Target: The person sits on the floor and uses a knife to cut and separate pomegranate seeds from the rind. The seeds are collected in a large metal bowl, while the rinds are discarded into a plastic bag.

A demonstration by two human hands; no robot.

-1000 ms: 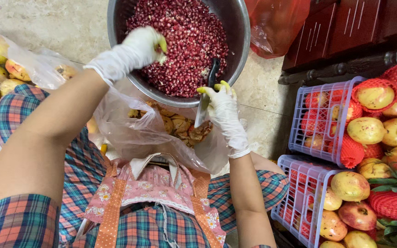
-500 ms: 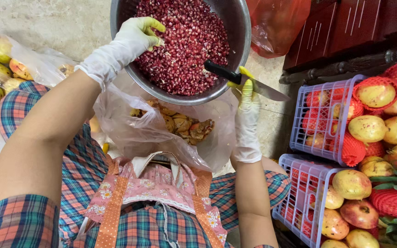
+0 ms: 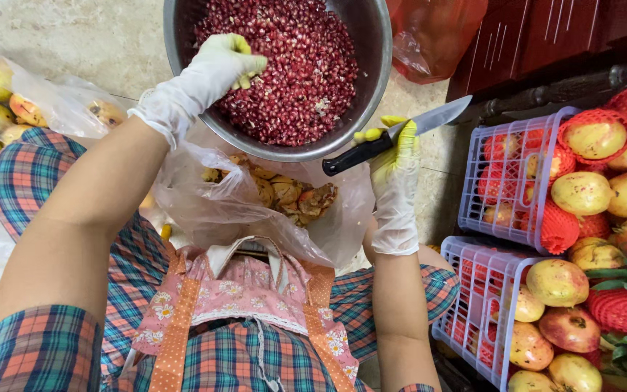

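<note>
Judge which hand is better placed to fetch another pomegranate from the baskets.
Right. The right hand hovers beside the upper purple basket, though it grips a knife; the left hand rests over the seed bowl, farther away.

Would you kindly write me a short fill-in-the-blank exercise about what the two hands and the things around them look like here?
1. The right hand holds a ____ with a black handle.
2. The left hand reaches into a metal bowl full of red pomegranate ____.
3. Both hands wear white ____.
4. The whole pomegranates sit in purple ____.

Missing words: knife; seeds; gloves; baskets
</note>
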